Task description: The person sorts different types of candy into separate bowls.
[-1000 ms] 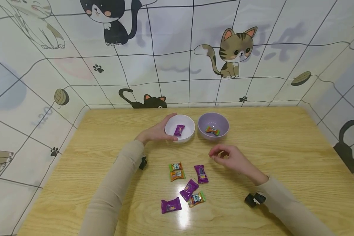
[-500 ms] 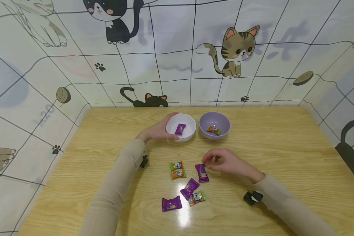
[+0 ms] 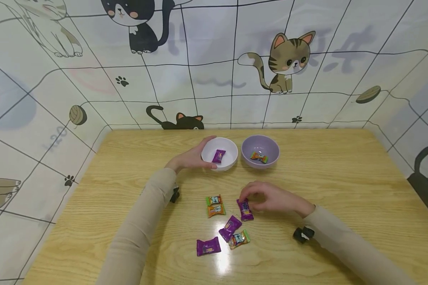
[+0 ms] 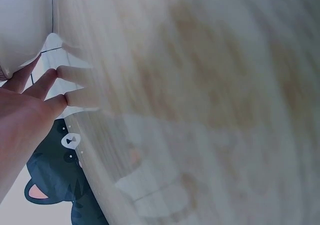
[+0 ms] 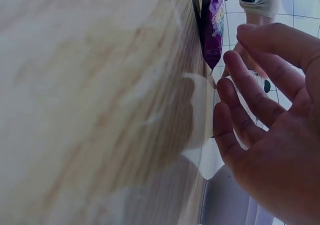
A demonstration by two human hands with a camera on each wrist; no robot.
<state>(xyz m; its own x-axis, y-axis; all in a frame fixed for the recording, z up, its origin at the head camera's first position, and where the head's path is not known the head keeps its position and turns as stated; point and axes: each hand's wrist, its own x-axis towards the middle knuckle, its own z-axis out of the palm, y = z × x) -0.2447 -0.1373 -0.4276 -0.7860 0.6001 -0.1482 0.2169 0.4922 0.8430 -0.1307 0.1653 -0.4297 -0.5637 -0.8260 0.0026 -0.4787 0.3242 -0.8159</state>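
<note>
My left hand (image 3: pixel 190 159) holds the white bowl (image 3: pixel 230 155) from its left side, thumb at the near edge and fingers behind. Inside that bowl lies one purple-wrapped candy (image 3: pixel 218 156). My right hand (image 3: pixel 272 198) hovers low over the table, fingertips at the upper end of another purple candy (image 3: pixel 245 210). In the right wrist view, this candy wrapper (image 5: pixel 212 32) shows just beyond the loosely bent fingers and thumb, which are apart. The lilac bowl (image 3: pixel 260 141) stands right of the white one with an orange-and-green candy (image 3: pixel 259 157) in it.
Two orange-and-green candies lie together, an upper one (image 3: pixel 214 200) and a lower one (image 3: pixel 216 210). Nearer are a purple candy (image 3: pixel 230 228) overlapping a green-orange candy (image 3: pixel 239 239), and another purple candy (image 3: pixel 208 246). A cat-patterned sheet (image 3: pixel 214 87) stands behind the wooden table (image 3: pixel 342 174).
My right hand has moved left and toward me, from below the lilac bowl to the nearest purple candy. The left hand stays on the white bowl.
</note>
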